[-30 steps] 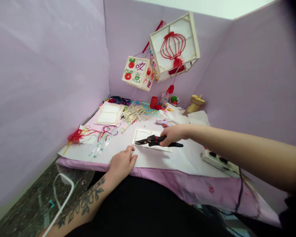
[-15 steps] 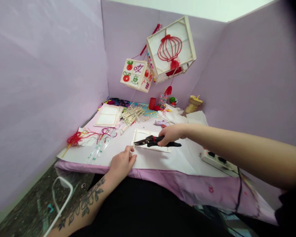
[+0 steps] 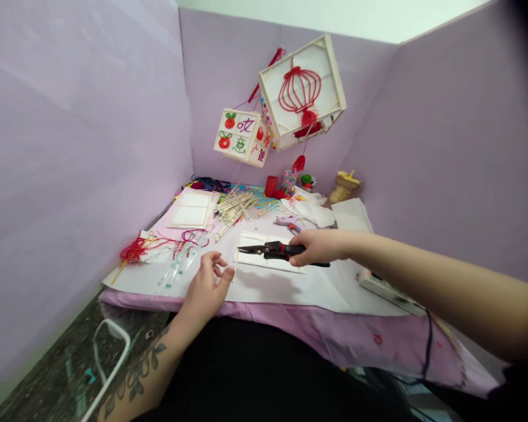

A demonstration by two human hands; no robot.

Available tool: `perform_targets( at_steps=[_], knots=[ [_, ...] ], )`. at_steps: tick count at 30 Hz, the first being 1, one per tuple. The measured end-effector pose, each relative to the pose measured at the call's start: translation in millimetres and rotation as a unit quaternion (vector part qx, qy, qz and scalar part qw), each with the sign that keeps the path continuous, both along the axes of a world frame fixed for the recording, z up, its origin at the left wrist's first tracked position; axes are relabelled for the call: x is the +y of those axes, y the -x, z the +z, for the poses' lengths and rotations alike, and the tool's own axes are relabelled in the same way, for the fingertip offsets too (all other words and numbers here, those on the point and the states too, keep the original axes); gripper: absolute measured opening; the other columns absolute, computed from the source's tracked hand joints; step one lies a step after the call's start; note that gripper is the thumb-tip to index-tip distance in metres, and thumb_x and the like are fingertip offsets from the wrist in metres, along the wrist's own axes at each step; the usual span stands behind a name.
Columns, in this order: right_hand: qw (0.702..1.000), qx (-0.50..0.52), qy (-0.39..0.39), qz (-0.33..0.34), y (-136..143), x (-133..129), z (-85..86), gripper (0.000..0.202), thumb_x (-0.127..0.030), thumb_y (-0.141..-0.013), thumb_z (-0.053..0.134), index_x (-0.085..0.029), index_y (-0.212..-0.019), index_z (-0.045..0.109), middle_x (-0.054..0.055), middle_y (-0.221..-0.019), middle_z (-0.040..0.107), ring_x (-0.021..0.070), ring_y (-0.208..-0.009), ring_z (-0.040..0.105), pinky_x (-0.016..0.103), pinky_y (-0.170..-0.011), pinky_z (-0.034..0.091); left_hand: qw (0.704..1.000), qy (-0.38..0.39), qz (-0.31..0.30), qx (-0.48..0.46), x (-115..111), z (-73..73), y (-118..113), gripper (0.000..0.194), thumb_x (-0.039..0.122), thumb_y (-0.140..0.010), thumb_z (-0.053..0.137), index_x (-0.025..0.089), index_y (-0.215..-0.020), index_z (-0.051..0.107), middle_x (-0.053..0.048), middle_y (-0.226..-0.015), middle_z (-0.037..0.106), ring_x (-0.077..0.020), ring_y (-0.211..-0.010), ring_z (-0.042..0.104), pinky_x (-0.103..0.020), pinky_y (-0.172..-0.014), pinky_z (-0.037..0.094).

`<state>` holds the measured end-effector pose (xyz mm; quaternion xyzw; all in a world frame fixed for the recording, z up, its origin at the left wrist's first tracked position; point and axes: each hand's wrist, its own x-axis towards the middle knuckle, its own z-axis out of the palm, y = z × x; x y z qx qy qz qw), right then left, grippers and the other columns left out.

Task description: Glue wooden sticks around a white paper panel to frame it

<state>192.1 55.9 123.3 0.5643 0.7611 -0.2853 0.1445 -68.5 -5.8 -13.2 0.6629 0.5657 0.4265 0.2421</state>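
My right hand (image 3: 313, 247) is wrapped round the black and red handles of pruning shears (image 3: 264, 249), whose blades point left over the white stick-framed panel (image 3: 270, 261). Beside the panel's left edge, my left hand (image 3: 209, 281) has its fingers loosely curled and its thumb apart from them. Its thumb tip is close to a thin pale stick end below the blades; whether they touch is unclear.
Behind lie a pile of sticks (image 3: 235, 206), a glue gun (image 3: 289, 222) and another framed panel (image 3: 191, 209). Red yarn (image 3: 133, 251) is at left, a power strip (image 3: 389, 293) at right. Two decorated lanterns (image 3: 303, 94) hang above.
My left hand has moved left, and its fingers have parted near the panel's corner. The shears have shifted slightly, with my right hand still round them.
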Motion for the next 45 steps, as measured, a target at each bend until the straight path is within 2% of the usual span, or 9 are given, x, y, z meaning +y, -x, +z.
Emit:
perform_targets(
  at_steps=[4, 9, 20, 25, 29, 34, 40, 43, 45],
  knots=[
    [0.994, 0.053, -0.088, 0.024, -3, -29, -14.3, 0.03, -0.048, -0.077, 0.059, -0.019, -0.083, 0.06, 0.005, -0.078, 0.062, 0.0176, -0.07, 0.055, 0.027, -0.058, 0.036, 0.992, 0.092, -0.073, -0.051, 21, 15.8, -4, 0.048, 0.05, -0.085, 0.043, 0.014, -0.117, 0.043, -0.008, -0.096, 0.065, -0.0181, -0.078, 0.062, -0.03, -0.067, 0.049],
    [0.986, 0.094, -0.141, 0.002, -5, -49, -39.4, 0.029, -0.044, -0.078, 0.059, -0.017, -0.088, 0.061, 0.008, -0.091, 0.063, 0.0199, -0.078, 0.056, 0.027, -0.064, 0.038, 0.989, 0.108, -0.089, 0.048, 35, 24.3, -15, 0.041, 0.043, -0.089, 0.029, 0.018, -0.081, 0.06, -0.002, -0.064, 0.06, -0.0183, -0.064, 0.059, -0.029, -0.062, 0.045],
    [0.982, 0.165, -0.092, 0.006, -11, -50, -54.2, 0.031, -0.044, -0.085, 0.051, -0.017, -0.1, 0.056, 0.008, -0.096, 0.063, 0.0203, -0.084, 0.056, 0.027, -0.07, 0.039, 0.979, 0.028, -0.091, 0.18, 43, 37.1, -19, 0.04, 0.035, -0.089, 0.027, 0.02, -0.068, 0.057, -0.005, -0.068, 0.063, -0.0208, -0.071, 0.06, -0.033, -0.071, 0.043],
    [0.965, 0.237, -0.029, -0.111, -14, -47, -63.4, 0.063, -0.05, -0.077, 0.062, -0.022, -0.129, 0.042, 0.006, -0.106, 0.06, 0.0149, -0.077, 0.056, 0.024, -0.063, 0.04, 0.979, 0.021, -0.096, 0.18, 38, 46.8, -20, 0.04, 0.035, -0.09, 0.026, 0.02, -0.067, 0.055, -0.004, -0.068, 0.063, -0.0199, -0.072, 0.06, -0.032, -0.071, 0.043],
    [0.967, 0.219, 0.034, -0.128, -12, -46, -67.3, 0.039, -0.052, -0.08, 0.057, -0.02, -0.103, 0.057, 0.002, -0.08, 0.06, 0.0119, -0.061, 0.05, 0.022, -0.05, 0.034, 0.979, 0.001, -0.083, 0.185, 38, 47.5, -24, 0.04, 0.035, -0.091, 0.027, 0.02, -0.069, 0.056, -0.004, -0.066, 0.062, -0.0195, -0.07, 0.059, -0.031, -0.068, 0.042],
    [0.971, 0.22, 0.01, -0.089, -9, -47, -67.5, 0.028, -0.044, -0.079, 0.058, -0.019, -0.091, 0.053, 0.001, -0.072, 0.059, 0.0134, -0.063, 0.054, 0.023, -0.057, 0.04, 0.979, 0.007, -0.1, 0.177, 40, 48.5, -25, 0.039, 0.036, -0.091, 0.028, 0.02, -0.069, 0.056, -0.003, -0.066, 0.061, -0.0195, -0.071, 0.059, -0.031, -0.069, 0.042],
    [0.982, 0.17, -0.028, -0.073, -9, -48, -57.0, 0.028, -0.043, -0.079, 0.058, -0.018, -0.091, 0.056, 0.005, -0.081, 0.062, 0.0166, -0.07, 0.057, 0.025, -0.059, 0.04, 0.985, 0.054, -0.128, 0.1, 36, 44.8, -17, 0.036, 0.043, -0.09, 0.032, 0.018, -0.085, 0.057, -0.003, -0.075, 0.061, -0.019, -0.074, 0.059, -0.032, -0.072, 0.046],
    [0.988, 0.13, -0.058, -0.056, -11, -47, -50.7, 0.029, -0.044, -0.079, 0.057, -0.018, -0.09, 0.057, 0.006, -0.085, 0.063, 0.019, -0.076, 0.057, 0.026, -0.062, 0.039, 0.991, 0.019, -0.12, 0.055, 38, 46.2, -9, 0.034, 0.041, -0.085, 0.046, 0.017, -0.108, 0.051, -0.009, -0.106, 0.06, -0.0212, -0.101, 0.057, -0.034, -0.082, 0.048],
    [0.99, 0.116, -0.068, -0.046, -12, -46, -48.1, 0.031, -0.046, -0.078, 0.057, -0.018, -0.091, 0.057, 0.007, -0.087, 0.064, 0.0199, -0.077, 0.057, 0.026, -0.063, 0.038, 0.982, 0.04, -0.181, 0.027, 42, 51.2, -3, 0.047, 0.036, -0.081, 0.054, 0.021, -0.125, 0.045, -0.011, -0.126, 0.052, -0.0226, -0.117, 0.05, -0.034, -0.087, 0.048]
  ],
)
